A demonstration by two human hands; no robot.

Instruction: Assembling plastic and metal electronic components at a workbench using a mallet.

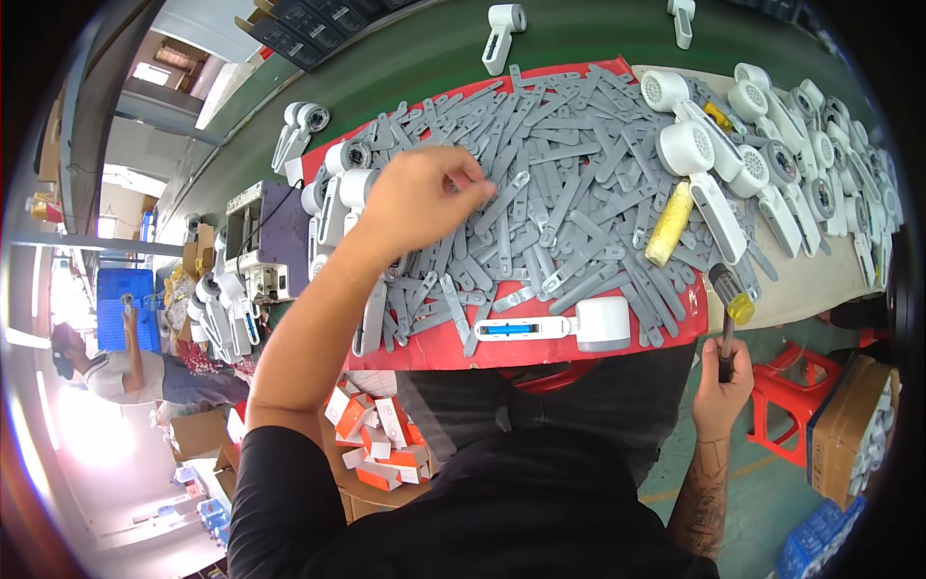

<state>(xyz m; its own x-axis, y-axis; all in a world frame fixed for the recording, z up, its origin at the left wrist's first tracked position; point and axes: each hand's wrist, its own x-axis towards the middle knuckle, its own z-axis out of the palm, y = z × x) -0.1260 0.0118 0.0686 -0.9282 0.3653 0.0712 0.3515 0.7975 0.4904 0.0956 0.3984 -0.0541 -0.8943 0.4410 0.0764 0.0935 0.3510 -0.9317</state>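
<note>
My left hand (424,198) reaches over a heap of grey plastic strips (579,174), its fingers curled and thumb near the forefinger. The fingertips are beside one strip; whether they pinch anything is hidden. At the right, below the table edge, my right hand (723,381) grips the handle of a small hammer (739,304) with a yellow see-through face, held head up. A white handheld fan (603,324) lies across the near edge of the red sheet, its handle cavity showing a blue battery (508,329).
Many white fans (801,125) crowd the right side, others the left. A yellow-wrapped tool (669,224) lies on the strips. Beyond runs a green belt (415,72) with fans. Orange-white boxes (381,434), a red stool (786,396) and a carton (837,425) stand below. Another person (135,372) works far left.
</note>
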